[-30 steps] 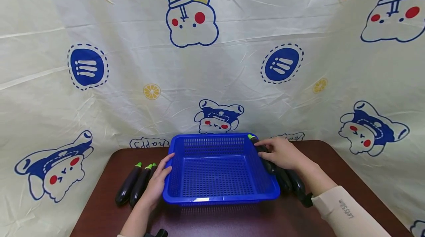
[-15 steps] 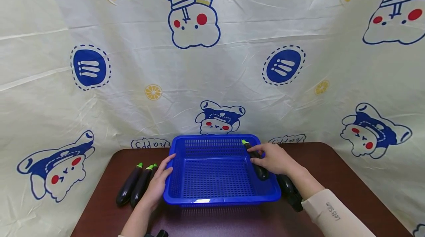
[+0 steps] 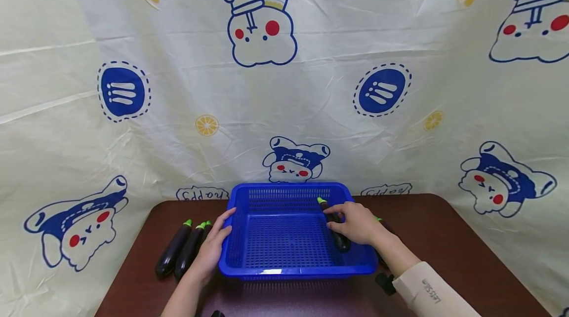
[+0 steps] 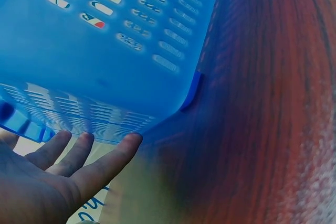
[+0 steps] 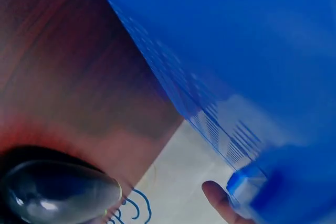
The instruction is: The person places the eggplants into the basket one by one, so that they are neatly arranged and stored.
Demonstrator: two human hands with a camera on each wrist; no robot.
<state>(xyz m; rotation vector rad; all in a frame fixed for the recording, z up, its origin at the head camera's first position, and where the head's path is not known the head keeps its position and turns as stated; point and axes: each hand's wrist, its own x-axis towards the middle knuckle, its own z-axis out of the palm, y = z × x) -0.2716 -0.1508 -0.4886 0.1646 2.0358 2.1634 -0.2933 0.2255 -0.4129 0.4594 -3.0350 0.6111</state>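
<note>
"How do your hands sit?"
"Your right hand grips an eggplant mid-body, probably for balance, over the right side of the basket. Your left hand, fingers straight, touches its left side, presumably steadying it."
"Any writing?"
"The cloth reads 'happy'; your sleeve has lettering too small to trust."

A blue basket fills the right — one of the fingers beside it — and an eggplant lies lower left.
</note>
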